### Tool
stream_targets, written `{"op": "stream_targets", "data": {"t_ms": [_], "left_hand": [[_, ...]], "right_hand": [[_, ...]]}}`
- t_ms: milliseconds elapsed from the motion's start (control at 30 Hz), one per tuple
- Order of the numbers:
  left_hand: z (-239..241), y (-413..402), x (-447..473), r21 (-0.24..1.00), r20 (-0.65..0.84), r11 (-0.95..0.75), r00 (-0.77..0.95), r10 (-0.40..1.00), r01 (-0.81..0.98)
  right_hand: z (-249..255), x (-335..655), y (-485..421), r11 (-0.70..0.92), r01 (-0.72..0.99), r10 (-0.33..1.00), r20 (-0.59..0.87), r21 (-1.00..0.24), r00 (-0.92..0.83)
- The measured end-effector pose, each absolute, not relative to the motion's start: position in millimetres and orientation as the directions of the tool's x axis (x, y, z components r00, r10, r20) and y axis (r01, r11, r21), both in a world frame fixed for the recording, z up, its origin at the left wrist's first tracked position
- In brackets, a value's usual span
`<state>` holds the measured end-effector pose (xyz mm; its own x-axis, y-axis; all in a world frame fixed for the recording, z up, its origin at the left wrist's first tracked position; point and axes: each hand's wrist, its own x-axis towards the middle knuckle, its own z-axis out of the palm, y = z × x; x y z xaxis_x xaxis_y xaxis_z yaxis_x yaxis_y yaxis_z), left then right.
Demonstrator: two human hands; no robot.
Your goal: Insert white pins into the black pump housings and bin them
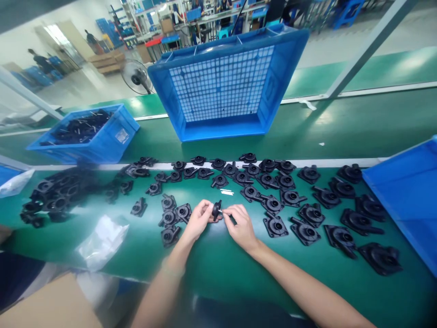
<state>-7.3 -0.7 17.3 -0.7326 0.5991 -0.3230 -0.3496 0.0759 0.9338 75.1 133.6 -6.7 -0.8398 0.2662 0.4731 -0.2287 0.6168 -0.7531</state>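
My left hand (199, 219) pinches a black plastic pump housing (216, 209), tilted up on its side over the green table. Facing it, my right hand (241, 227) is closed on a thin pale pin (221, 211), whose tip meets the housing; how deep it sits I cannot tell. Just beyond my hands lie several loose white pins (226, 192). Similar black housings with a side spout (276, 225) lie to the right of my hands. A smaller cluster of housings (169, 217) is close by on the left.
A large blue crate (223, 132) stands tipped toward me at the back. Another blue bin (102, 148) full of black parts is at left, beside piled black parts (61, 191) and a clear plastic bag (104, 241). A blue bin wall (409, 191) borders the right.
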Motion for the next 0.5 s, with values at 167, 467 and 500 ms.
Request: {"op": "stream_targets", "data": {"t_ms": [167,467,500], "left_hand": [[19.9,-1.5,-7.9,0.955,-0.271,0.07,-0.755,0.596,-0.288],[23.5,-16.5,-8.6,0.935,0.283,0.165,-0.941,0.184,0.313],[22.6,-15.6,-8.3,0.908,0.314,0.218,-0.926,0.21,0.357]], "right_hand": [[-5.3,73.5,132.1,0.596,-0.218,0.269,0.448,-0.773,-0.853],[-7.3,72.1,130.9,0.56,-0.162,0.306,0.385,-0.813,-0.871],[-7.5,72.2,131.4,0.556,-0.16,0.31,0.383,-0.816,-0.87]]}}
